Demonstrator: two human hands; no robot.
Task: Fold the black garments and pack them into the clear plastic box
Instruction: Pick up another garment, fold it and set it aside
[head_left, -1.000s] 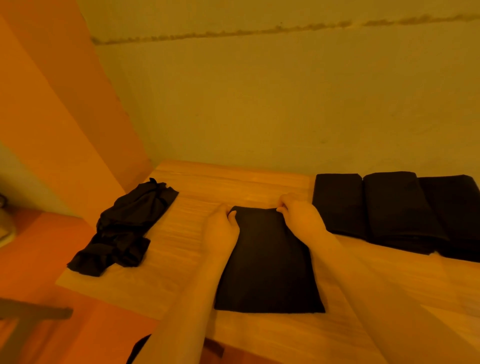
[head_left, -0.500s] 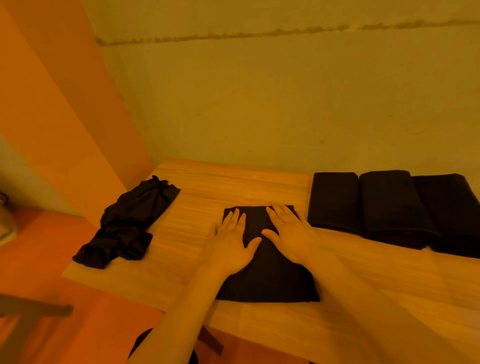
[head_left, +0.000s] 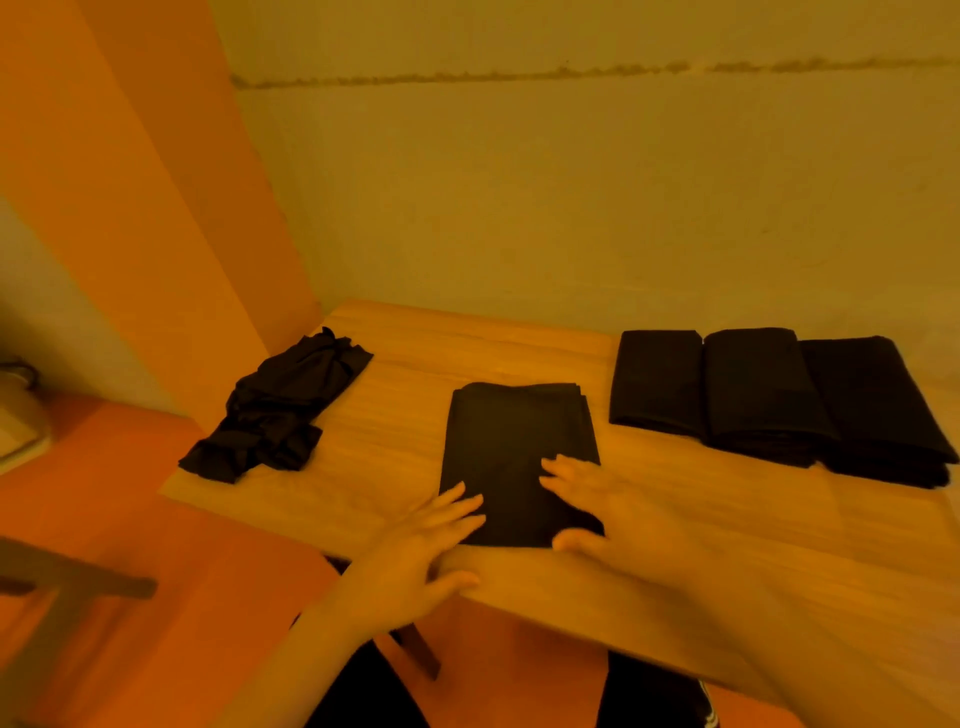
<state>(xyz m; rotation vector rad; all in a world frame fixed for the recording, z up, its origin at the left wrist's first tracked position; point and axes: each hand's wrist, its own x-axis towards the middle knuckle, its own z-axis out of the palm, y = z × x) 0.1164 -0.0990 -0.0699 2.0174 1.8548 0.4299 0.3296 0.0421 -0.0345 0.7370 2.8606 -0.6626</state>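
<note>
Head view, looking forward and down at a wooden table set against a pale wall. A folded black garment lies flat at the table's centre, its long side running away from the person. The left hand has straight, spread fingers; its fingertips reach the garment's near left corner, while the palm lies over the table's front edge. The right hand is likewise flat and released, its fingers lying on the garment's near right part and its thumb at the near edge. Neither hand grasps the cloth. Motion blur softens both hands, so whether they press the cloth or only hover just over it cannot be told. To the right, well apart from the hands, three folded black garments sit side by side, touching one another. At the far left corner of the table lies a crumpled, unfolded black garment. No container shows in this view.
</note>
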